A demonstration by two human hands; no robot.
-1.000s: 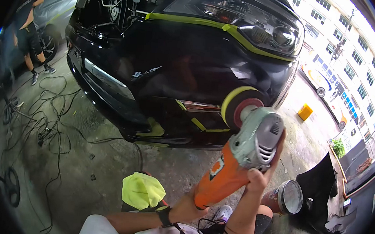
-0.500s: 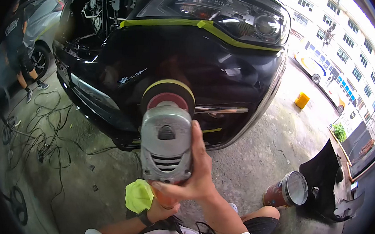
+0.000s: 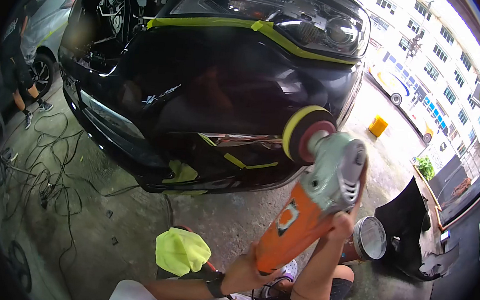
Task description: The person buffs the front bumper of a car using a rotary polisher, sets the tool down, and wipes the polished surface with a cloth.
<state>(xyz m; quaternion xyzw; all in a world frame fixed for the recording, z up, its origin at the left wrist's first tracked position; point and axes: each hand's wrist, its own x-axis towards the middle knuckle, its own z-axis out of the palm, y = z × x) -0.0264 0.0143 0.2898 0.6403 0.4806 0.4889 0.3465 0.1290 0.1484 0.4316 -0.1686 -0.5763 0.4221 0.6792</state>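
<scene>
An orange and grey polisher [image 3: 295,225] is held in both my hands, tilted up to the right. My left hand [image 3: 243,273] wraps round the rear of its orange body. At its grey metal head, my right hand [image 3: 344,225] grips the right side, with some fingers hidden behind the tool. The round polishing pad [image 3: 296,133], black with a yellow face, is at the right corner of the black car bumper [image 3: 198,101], turned edge-on. I cannot tell whether it touches the paint. Yellow-green masking tape [image 3: 210,22] runs along the lower edge of the headlight [image 3: 301,19].
A yellow-green cloth [image 3: 182,251] lies low beside my left forearm. Cables [image 3: 52,174] sprawl over the floor at left, near a standing person [image 3: 18,70]. To the right are a paint bucket [image 3: 369,238], a black body panel [image 3: 403,225] and a yellow container [image 3: 378,126].
The polisher has swung right across the bumper, from beside the chrome trim to the corner. Its body now leans right, showing its orange side. Both hands moved with it.
</scene>
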